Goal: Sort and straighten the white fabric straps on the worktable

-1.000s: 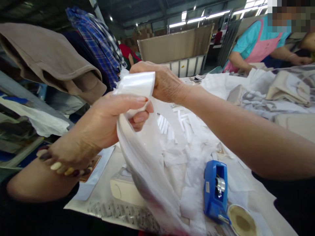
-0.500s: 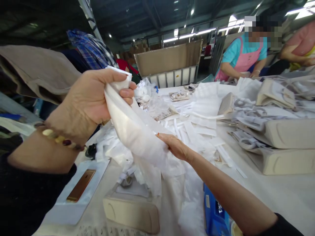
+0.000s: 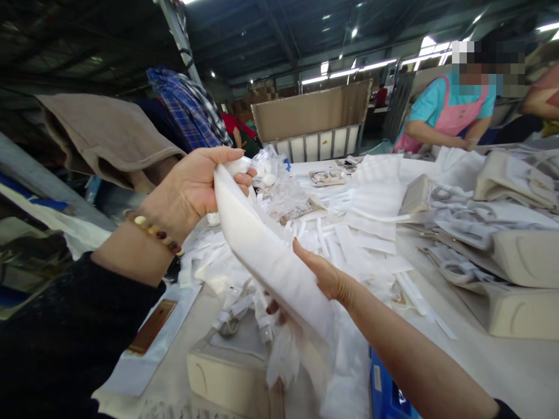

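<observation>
A long white plastic bag (image 3: 266, 256) hangs stretched between my hands above the table. My left hand (image 3: 196, 189), with a bead bracelet on its wrist, is raised and closed on the bag's upper end. My right hand (image 3: 325, 276) is lower, at the bag's middle, thumb on top and fingers wrapped under it. Below the bag lies a cream boxed item (image 3: 227, 372) in a heap of white wrappings (image 3: 231, 291).
A blue tape dispenser (image 3: 388, 396) sits at the bottom edge. A phone (image 3: 151, 327) lies at left. Cream packed items (image 3: 519, 256) are stacked at right, and white strips (image 3: 358, 233) litter the table. Clothes (image 3: 109, 137) hang at left. Other people (image 3: 445, 110) work across the table.
My right hand let go of the bag's top and slid down along it to its middle. My left hand kept its grip and rose. The view lifted.
</observation>
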Motion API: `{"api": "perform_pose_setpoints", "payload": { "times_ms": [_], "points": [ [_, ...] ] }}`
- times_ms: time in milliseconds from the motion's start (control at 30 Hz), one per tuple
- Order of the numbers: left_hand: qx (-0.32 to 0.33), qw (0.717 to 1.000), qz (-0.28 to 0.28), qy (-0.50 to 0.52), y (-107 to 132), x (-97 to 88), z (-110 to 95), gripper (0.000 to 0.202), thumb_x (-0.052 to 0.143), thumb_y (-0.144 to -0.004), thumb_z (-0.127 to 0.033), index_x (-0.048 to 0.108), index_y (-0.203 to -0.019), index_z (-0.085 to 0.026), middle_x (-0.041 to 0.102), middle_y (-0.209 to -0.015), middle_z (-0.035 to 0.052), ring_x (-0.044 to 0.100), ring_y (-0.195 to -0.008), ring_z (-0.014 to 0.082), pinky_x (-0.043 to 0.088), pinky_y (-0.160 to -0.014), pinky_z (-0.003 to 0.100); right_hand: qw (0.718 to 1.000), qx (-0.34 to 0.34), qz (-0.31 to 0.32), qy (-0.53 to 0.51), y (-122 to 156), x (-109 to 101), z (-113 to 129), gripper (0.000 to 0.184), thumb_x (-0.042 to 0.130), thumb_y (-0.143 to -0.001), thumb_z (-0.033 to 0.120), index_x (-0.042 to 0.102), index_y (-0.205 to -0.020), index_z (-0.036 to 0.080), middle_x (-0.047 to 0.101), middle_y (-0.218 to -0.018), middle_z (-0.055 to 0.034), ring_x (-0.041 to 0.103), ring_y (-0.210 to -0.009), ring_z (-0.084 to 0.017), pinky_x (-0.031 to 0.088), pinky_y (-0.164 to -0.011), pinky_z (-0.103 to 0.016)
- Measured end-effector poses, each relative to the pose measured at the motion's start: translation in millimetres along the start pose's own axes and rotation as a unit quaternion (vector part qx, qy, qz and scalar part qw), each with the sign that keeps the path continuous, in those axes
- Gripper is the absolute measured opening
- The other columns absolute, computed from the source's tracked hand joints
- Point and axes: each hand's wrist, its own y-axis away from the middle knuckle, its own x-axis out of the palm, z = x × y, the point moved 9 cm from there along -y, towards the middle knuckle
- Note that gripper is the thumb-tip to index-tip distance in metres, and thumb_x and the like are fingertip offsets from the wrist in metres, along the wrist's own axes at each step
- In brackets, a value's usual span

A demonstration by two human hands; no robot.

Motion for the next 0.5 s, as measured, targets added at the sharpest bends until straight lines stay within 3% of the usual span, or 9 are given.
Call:
{"api": "perform_pose_setpoints", "payload": {
  "times_ms": [67, 167, 333, 400, 500],
  "points": [
    [-0.01, 1.0, 0.006, 0.016, -4.6, -5.6, -0.4, 0.02, 0.044, -0.085, -0.017, 0.048, -0.097, -0.003, 0.042, -0.074, 0.0081, 0.036, -0.052, 0.0088, 0.039, -0.037, 0.017, 1.0, -0.013, 0.011, -0.014, 1.7, -0.4, -8.7, 0.095, 0.021, -0.07, 0.088, 0.062, -0.102, 0.007, 0.07, -0.084, -0.0139, 0.067, -0.088, -0.028, 0.045, -0.092, -0.046],
    [-0.01, 1.0, 0.004, 0.027, -9.1, -16.0, -3.8, 0.017, 0.045, -0.086, -0.019, 0.049, -0.093, -0.003, 0.04, -0.074, 0.0071, 0.037, -0.053, 0.0085, 0.04, -0.038, 0.017, 0.998, -0.059, -0.004, -0.034, 5.0, -4.7, -18.1, 0.096, 0.039, -0.06, 0.091, 0.06, -0.106, 0.009, 0.068, -0.1, -0.0148, 0.061, -0.104, -0.029, 0.04, -0.099, -0.046],
    [0.006, 0.995, -0.057, 0.081, -9.3, -36.5, -7.8, 0.024, 0.046, -0.089, -0.022, 0.049, -0.099, -0.001, 0.037, -0.075, 0.0052, 0.035, -0.052, 0.0073, 0.038, -0.039, 0.015, 0.992, -0.096, 0.015, -0.087, 11.6, 10.7, -30.0, 0.106, 0.054, -0.044, 0.09, 0.057, -0.115, 0.011, 0.063, -0.116, -0.0163, 0.052, -0.118, -0.034, 0.037, -0.102, -0.05],
    [0.004, 0.992, -0.069, 0.108, -10.6, -43.9, -7.2, 0.028, 0.046, -0.09, -0.025, 0.047, -0.103, 0.001, 0.037, -0.075, 0.0045, 0.036, -0.052, 0.0067, 0.037, -0.04, 0.015, 0.989, -0.11, 0.002, -0.099, 14.1, 14.1, -33.1, 0.107, 0.056, -0.043, 0.09, 0.057, -0.117, 0.012, 0.061, -0.119, -0.0165, 0.051, -0.119, -0.034, 0.036, -0.103, -0.05],
    [0.011, 0.988, -0.085, 0.125, -15.5, -59.6, -6.5, 0.03, 0.044, -0.091, -0.026, 0.047, -0.103, 0.001, 0.038, -0.073, 0.0038, 0.039, -0.05, 0.0069, 0.039, -0.038, 0.016, 0.978, -0.173, -0.053, -0.103, 20.0, 7.4, -34.5, 0.101, 0.049, -0.054, 0.089, 0.056, -0.121, 0.014, 0.059, -0.123, -0.0149, 0.053, -0.118, -0.03, 0.037, -0.102, -0.047]
  ]
}}
